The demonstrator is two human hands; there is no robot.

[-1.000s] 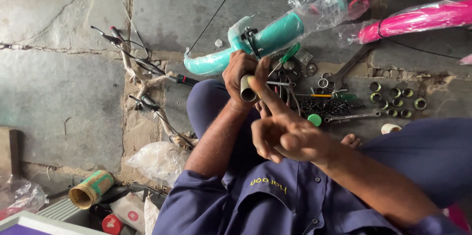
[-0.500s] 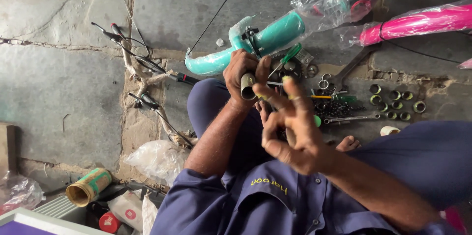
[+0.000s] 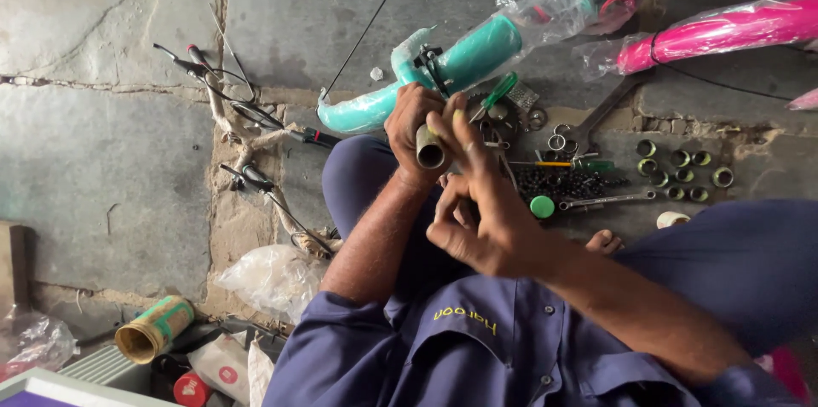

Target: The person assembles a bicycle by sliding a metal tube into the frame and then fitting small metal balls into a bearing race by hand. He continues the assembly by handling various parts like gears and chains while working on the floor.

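Note:
My left hand [image 3: 411, 121] grips a short, dull metal tube [image 3: 429, 151], with the open end facing me, above my lap. My right hand [image 3: 481, 219] is just below it; its index and middle fingers stretch up and touch the tube's rim, while the other fingers curl in. I see nothing held in the right hand. Beyond the hands a teal bicycle frame [image 3: 473, 53], partly in clear plastic wrap, lies on the stone floor.
A green-handled screwdriver [image 3: 498, 92], wrenches [image 3: 609, 198], a green cap [image 3: 542, 207], dark small parts [image 3: 562, 181] and several metal rings [image 3: 682, 160] lie to the right. A pink wrapped frame [image 3: 724, 32] is far right. Brake cables [image 3: 239, 109], a plastic bag [image 3: 273, 275] and a paper roll [image 3: 153, 330] lie left.
My right hand has risen from the lap toward the tube, and its fingers now touch the tube's end. The left hand has kept the tube in place.

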